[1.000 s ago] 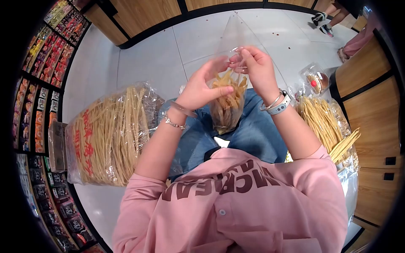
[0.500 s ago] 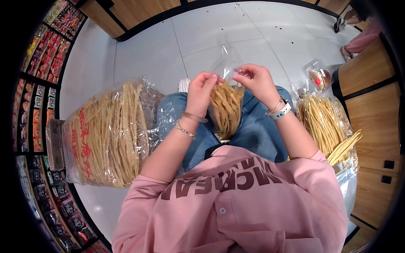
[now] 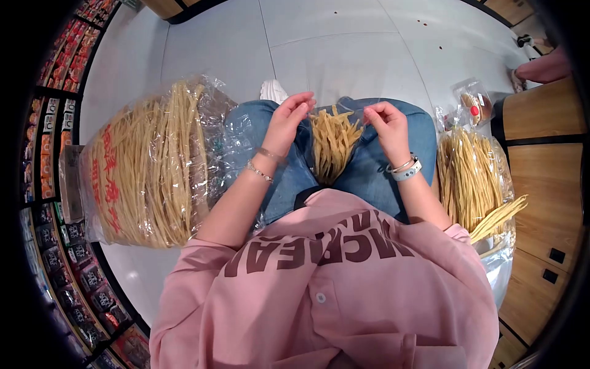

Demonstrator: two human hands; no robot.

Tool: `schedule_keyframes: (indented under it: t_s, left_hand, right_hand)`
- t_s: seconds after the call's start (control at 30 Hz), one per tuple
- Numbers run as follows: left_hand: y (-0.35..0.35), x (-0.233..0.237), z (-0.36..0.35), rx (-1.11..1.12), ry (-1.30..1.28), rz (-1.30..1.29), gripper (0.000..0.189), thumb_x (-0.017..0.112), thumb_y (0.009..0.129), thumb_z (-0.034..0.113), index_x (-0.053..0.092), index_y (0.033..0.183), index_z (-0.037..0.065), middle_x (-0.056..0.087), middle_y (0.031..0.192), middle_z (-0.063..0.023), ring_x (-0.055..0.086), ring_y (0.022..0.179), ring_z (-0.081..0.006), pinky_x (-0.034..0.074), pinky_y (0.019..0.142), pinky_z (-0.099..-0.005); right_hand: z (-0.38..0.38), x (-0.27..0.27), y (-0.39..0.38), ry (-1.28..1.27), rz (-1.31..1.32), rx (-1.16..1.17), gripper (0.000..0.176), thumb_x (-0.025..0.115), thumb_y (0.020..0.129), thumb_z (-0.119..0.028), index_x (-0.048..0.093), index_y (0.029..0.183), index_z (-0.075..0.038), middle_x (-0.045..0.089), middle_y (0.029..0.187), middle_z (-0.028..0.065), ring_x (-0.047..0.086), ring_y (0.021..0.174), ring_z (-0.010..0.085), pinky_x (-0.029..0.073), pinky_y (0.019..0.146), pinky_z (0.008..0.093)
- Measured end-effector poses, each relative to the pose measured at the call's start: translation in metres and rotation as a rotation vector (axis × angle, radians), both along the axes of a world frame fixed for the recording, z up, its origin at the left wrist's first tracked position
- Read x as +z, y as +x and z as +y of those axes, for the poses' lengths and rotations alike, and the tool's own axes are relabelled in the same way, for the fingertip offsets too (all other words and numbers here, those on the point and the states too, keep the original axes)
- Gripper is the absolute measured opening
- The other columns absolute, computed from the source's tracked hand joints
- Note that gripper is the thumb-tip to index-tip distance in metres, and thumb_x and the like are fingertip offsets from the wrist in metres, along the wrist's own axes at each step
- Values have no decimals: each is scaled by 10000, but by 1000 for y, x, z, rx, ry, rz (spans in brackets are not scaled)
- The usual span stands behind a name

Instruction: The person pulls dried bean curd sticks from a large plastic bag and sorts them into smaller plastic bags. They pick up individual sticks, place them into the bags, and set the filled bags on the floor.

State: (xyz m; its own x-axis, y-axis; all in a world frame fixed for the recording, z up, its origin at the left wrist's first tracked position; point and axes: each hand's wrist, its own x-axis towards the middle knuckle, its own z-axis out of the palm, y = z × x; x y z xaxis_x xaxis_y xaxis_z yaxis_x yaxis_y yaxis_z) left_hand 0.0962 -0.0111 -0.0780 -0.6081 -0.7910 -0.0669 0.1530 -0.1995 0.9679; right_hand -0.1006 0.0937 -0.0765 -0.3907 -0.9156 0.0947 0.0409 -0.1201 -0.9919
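Note:
A clear plastic bag with yellowish dried sticks (image 3: 334,142) stands between the knees, its mouth spread wide. My left hand (image 3: 290,120) pinches the bag's left edge between thumb and fingers. On the other side, my right hand (image 3: 388,125) pinches the right edge, level with the tips of the sticks. A large clear sack of long dried sticks (image 3: 153,160) with red lettering lies at the left. To the right is another open clear bag of long sticks (image 3: 470,178), with a few sticks poking out at its lower right.
Shelves of packaged goods (image 3: 67,246) line the far left. Wooden cabinets (image 3: 544,184) stand at the right, near a small clear package with a red spot (image 3: 474,111). Part of another person (image 3: 544,67) shows at the upper right, beyond the tiled floor (image 3: 332,52).
My hands have moved apart, pulling the bag's mouth wider. The bag's upper part, upright and narrow before, is now spread between them. The view has shifted slightly.

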Motion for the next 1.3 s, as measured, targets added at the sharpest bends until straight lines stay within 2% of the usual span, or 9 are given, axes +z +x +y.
schedule_keyframes:
  t_s: [0.17, 0.27, 0.37, 0.47, 0.67, 0.9, 1.07, 1.13, 1.3]
  left_hand:
    - [-6, -6, -4, -56, -97, -51, 303, 504, 875, 219, 515, 1103, 19, 575, 977, -47, 520, 935, -115, 394, 820, -249]
    - [-9, -14, -6, -49, -122, -125, 221, 491, 884, 199, 525, 1007, 18, 586, 920, -46, 539, 877, -124, 419, 782, -257]
    - [-19, -10, 2, 192, -67, 55, 145, 484, 889, 175, 487, 894, 29, 593, 868, -59, 550, 805, -131, 435, 745, -262]
    - [-21, 14, 11, 158, -21, 176, 82, 447, 895, 104, 430, 893, 23, 594, 838, -83, 554, 766, -118, 444, 712, -234]
    - [-25, 44, 24, 156, -121, 226, 88, 437, 898, 100, 387, 852, 45, 526, 742, -39, 507, 681, -88, 432, 647, -222]
    - [-22, 47, 40, 162, -13, 217, 120, 491, 883, 158, 415, 891, 65, 465, 718, 21, 423, 611, -28, 378, 530, -169]
    - [-23, 40, 44, 100, 10, 260, 66, 454, 891, 108, 416, 909, 57, 458, 750, 30, 417, 641, -29, 374, 562, -174]
    - [-27, 29, 44, 48, 32, 315, 50, 430, 902, 100, 409, 902, 55, 437, 755, 30, 401, 649, -31, 368, 569, -180]
    - [-25, 27, 32, -201, 22, 272, 161, 424, 905, 122, 462, 1033, 32, 503, 832, 23, 434, 700, -29, 382, 636, -172]
  right_hand:
    - [0, 3, 6, -33, -35, 28, 93, 551, 842, -86, 545, 857, 5, 609, 907, 58, 541, 771, 69, 446, 682, 199]
    - [0, 0, 6, -37, -43, 48, 104, 510, 869, -110, 506, 868, -7, 620, 900, 86, 566, 765, 89, 462, 688, 214]
    - [3, 2, 7, -3, -118, -25, 99, 481, 882, -114, 479, 859, -18, 623, 844, 100, 588, 742, 115, 479, 680, 234]
    - [7, 14, 12, -2, -270, -32, 102, 476, 883, -114, 467, 840, -22, 623, 797, 102, 599, 712, 132, 492, 666, 249]
    - [13, 55, 22, -116, -65, 128, 133, 475, 879, -110, 499, 947, 2, 591, 753, 55, 552, 695, 99, 445, 663, 226]
    - [25, 76, 33, 43, -238, 402, 394, 602, 722, -75, 488, 1092, -1, 493, 751, -13, 461, 684, 55, 377, 629, 191]
    - [29, 91, 32, 189, 528, 389, 130, 599, 741, -67, 636, 842, 5, 600, 802, 100, 540, 682, 155, 412, 600, 257]
    - [30, 87, 35, -61, 708, 347, 117, 558, 757, -49, 638, 819, 10, 580, 717, 121, 554, 686, 204, 425, 605, 276]
    - [35, 99, 52, -29, 546, 395, 141, 520, 796, -65, 619, 807, 35, 603, 802, 134, 576, 757, 225, 443, 690, 293]
